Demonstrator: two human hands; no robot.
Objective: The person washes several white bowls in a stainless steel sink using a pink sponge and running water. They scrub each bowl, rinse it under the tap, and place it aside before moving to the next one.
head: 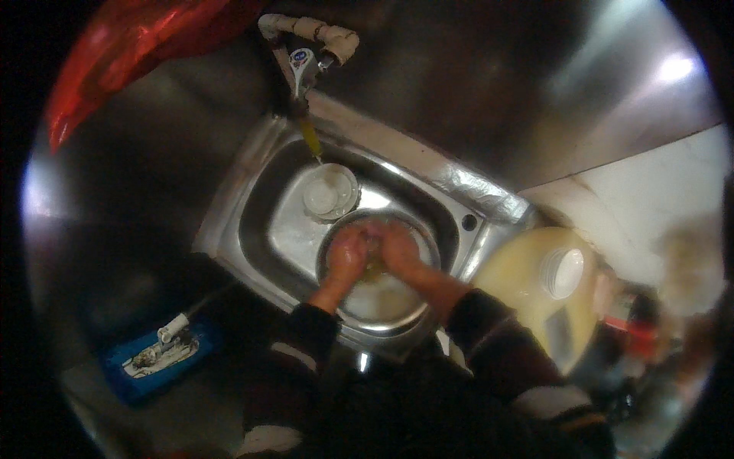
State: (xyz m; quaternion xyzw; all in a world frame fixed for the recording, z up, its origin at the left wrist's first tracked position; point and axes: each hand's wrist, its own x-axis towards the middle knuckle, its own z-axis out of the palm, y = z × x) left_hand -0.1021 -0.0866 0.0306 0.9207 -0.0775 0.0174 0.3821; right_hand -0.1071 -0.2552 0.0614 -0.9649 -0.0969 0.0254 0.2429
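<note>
My left hand [346, 251] and my right hand [399, 248] are close together inside a round stainless steel basin [385, 331], which stands in a steel sink [287, 235]. A small yellowish-green mass [375, 267] shows between and below the hands. Blur and the fingers hide what it is and whether either hand grips it. Cloudy liquid [378, 301] covers the basin's near side. Beyond the basin, a pale round drain piece [331, 192] sits on the sink floor. A yellow tube [310, 137] hangs from the tap [300, 66] over the sink's far left corner.
A large yellowish plastic jug [516, 275] with a white cap [565, 272] stands right of the sink. At lower left lies a blue floor-level tray or mat [132, 378] bearing a white mop-head-like fitting [163, 353]. A red plastic bag [132, 51] hangs at upper left.
</note>
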